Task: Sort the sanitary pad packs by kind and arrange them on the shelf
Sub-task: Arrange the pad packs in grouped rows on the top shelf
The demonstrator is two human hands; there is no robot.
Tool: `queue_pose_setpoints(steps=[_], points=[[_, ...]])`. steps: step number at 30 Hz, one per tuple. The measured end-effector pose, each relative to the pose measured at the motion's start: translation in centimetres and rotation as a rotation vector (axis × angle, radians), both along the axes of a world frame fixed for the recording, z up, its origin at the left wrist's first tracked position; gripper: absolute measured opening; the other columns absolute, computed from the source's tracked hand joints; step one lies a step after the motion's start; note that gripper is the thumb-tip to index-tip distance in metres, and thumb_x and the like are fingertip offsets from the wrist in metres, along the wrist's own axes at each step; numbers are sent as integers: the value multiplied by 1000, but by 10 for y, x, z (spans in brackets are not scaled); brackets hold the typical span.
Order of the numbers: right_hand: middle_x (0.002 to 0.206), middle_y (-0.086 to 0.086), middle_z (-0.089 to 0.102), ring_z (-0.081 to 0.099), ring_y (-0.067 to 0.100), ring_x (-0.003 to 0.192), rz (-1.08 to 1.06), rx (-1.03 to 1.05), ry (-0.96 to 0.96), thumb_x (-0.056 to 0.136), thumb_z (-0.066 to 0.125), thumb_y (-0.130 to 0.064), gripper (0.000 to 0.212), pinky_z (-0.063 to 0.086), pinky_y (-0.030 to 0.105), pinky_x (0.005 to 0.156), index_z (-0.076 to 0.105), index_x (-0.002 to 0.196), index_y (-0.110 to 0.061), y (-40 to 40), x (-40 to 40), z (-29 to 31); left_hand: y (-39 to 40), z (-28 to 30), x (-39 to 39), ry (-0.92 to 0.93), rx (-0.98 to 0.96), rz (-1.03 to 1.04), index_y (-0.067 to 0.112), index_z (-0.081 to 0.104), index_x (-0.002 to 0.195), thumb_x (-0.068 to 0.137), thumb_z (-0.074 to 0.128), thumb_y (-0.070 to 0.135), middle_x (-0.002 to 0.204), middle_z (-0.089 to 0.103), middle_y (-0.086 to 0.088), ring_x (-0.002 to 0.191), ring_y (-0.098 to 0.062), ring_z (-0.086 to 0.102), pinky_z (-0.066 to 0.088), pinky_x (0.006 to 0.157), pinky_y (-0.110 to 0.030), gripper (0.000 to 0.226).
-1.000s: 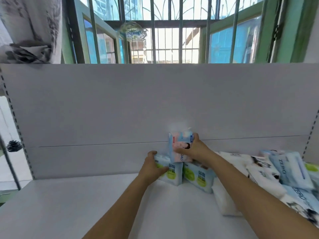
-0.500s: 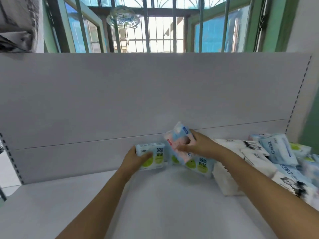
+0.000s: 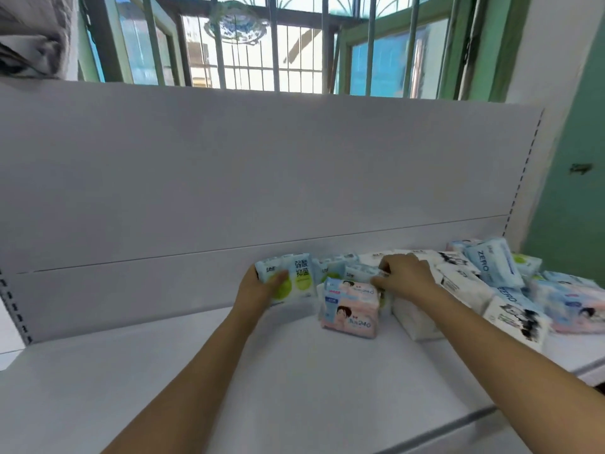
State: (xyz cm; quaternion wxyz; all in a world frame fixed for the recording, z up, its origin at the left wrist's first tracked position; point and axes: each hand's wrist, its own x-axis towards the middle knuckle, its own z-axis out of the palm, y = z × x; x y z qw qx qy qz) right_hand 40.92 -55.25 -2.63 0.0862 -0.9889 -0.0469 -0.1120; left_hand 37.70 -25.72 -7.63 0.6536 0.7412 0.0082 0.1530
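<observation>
Window bars (image 3: 275, 44) rise behind shelf (image 3: 294, 388). Left hand (image 3: 258, 291) grips green-dot pack (image 3: 291, 280); right hand (image 3: 406, 276) pinches another beside pink pack (image 3: 350, 309).

We read "弱酸抑菌" in dark characters on the pale blue-and-green pack (image 3: 296, 280). "ZERO" appears on the blue pack (image 3: 492, 262) at the heap's right. Print on the pink pack (image 3: 350, 308) is too blurred to read.
</observation>
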Motion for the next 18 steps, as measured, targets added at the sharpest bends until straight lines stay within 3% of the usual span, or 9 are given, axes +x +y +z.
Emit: queue_pose_setpoints(steps=[4,9,12,14,16,18], points=[[82,-3,60,59,21,83,38,359,-173,84,67,-35,17,36,29,59,60,88,-20,0,-15,9,-2,20,-16,-47,-76,-27,13,66,111,86,76,27,100,76,-6,91,-25,73,62,71,-37,31],[98,6,55,57,15,77,31,825,-183,100,52,-28,20,49,23,41,50,113,-13,0,-54,41,-22,45,-43,-82,-108,-121,20,66,105,90,71,24,92,77,4,84,-14,74,59,64,-28,16],[104,12,61,65,19,80,37,921,-164,100,54,-29,22,58,32,49,49,112,-11,-11,-82,51,-46,50,-53,-84,-82,-222,23,66,98,91,70,29,89,77,7,84,-13,74,61,69,-35,9],[105,13,65,69,18,77,31,959,-149,96,60,-28,24,60,34,55,51,109,-10,-25,-102,54,-69,53,-58,-45,-128,-284,18,61,112,90,72,33,103,74,-3,90,-21,73,62,66,-42,29],[106,11,67,71,18,78,-10,1002,-114,90,69,-25,30,60,29,57,52,110,-12,-46,-131,52,-99,52,-65,-2,-176,-368,16,54,120,90,71,33,109,69,-7,91,-24,72,61,60,-44,39],[106,5,67,70,16,81,-70,965,-68,86,75,-21,41,55,19,55,51,118,-16,-71,-162,46,-131,45,-71,-7,-166,-447,18,53,122,90,71,31,111,69,-6,92,-20,71,62,64,-42,38]])
